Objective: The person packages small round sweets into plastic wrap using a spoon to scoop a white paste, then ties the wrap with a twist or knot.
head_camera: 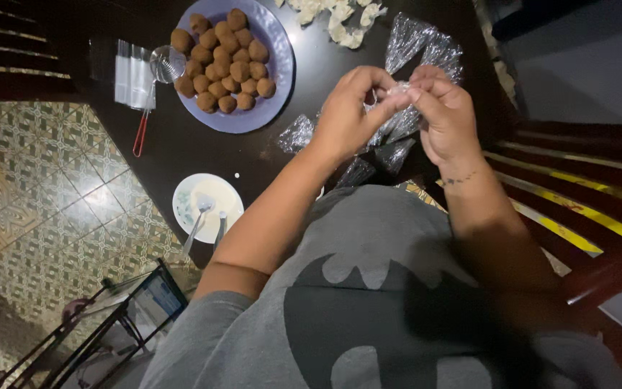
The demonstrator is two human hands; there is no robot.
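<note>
Clear crinkled plastic wrapper [399,89], small and holding something pale, sits pinched between both hands above the dark wooden table [203,148]. The left hand [345,115] closes thumb and forefinger on the wrapper's left end; the right hand [446,119] closes its fingertips on the right end. Both grips are tight on the film, with no gap visible between fingers and plastic. What lies inside the film cannot be made out.

For a clean closure, judged from this hold: keep both pinches close to the filling, keep the film taut between them, and turn the ends in opposite directions without letting either slip.

Directly beneath and just beyond the hands lie several wrapped clear plastic pieces [397,144], some touching one another. Further out, past the right hand, rest two larger crinkled clear plastic bundles [426,47], and beyond those a cluster of pale, irregular pieces [340,18] at the table's far edge.

Left of the grip stands a round lilac plate [282,65] piled with brown cocoa-dusted balls [224,65]. Beside it lie a small mesh strainer with a red handle [156,79] and a stack of clear plastic squares [132,75]. Nearer the body, a small white saucer [232,198] holds two metal utensils [199,216].
</note>
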